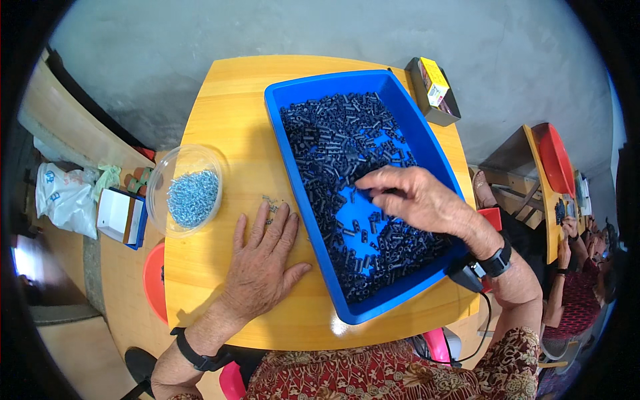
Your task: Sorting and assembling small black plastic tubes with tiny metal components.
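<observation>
My left hand point(261, 261) lies flat on the yellow wooden table, fingers spread. By its fingertips is a small scatter of tiny metal pieces point(270, 205), partly hidden by the fingers. My right hand point(417, 200) reaches into a large blue tray point(293, 193) from the right. Its index finger stretches toward the parts and the thumb is a little apart from it; I see nothing held between them. Many small black tubular parts point(333, 137) cover much of the tray floor, and blue shows through around the right fingertips.
Left of the tray stands a clear round tub point(155, 203) of small silvery-blue pieces. A dark box point(437, 115) holding a yellow carton point(433, 79) sits at the far right corner. Red basins point(155, 283) stand beside the table. Another person point(577, 293) works at a table to the right.
</observation>
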Demonstrator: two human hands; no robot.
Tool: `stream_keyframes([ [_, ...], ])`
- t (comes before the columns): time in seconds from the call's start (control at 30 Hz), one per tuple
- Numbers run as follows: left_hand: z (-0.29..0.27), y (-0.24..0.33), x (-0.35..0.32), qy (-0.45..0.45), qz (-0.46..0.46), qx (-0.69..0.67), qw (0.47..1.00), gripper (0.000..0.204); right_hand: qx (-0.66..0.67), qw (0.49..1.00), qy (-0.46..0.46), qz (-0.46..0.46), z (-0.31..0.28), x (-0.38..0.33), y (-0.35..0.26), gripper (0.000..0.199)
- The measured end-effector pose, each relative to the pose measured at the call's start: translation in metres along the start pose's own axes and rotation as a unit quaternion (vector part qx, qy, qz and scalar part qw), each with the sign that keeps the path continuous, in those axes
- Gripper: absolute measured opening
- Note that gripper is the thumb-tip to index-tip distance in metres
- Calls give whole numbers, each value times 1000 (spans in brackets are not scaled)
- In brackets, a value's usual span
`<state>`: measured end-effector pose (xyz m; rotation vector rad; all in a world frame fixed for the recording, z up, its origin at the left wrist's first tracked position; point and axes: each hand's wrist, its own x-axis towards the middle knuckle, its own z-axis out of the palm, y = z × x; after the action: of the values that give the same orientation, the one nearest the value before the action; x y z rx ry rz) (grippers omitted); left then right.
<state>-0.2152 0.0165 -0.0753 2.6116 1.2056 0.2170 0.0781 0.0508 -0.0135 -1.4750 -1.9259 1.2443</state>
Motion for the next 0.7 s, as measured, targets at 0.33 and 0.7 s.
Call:
stream_keyframes([
  [0.33,1,-2,-2,0,-8,4,1000,79,-17,943,-330,43,-16,-49,-23,38],
  [0.7,3,2,4,32,16,15,999,73,-405,892,-48,-194,7,-114,-24,30],
])
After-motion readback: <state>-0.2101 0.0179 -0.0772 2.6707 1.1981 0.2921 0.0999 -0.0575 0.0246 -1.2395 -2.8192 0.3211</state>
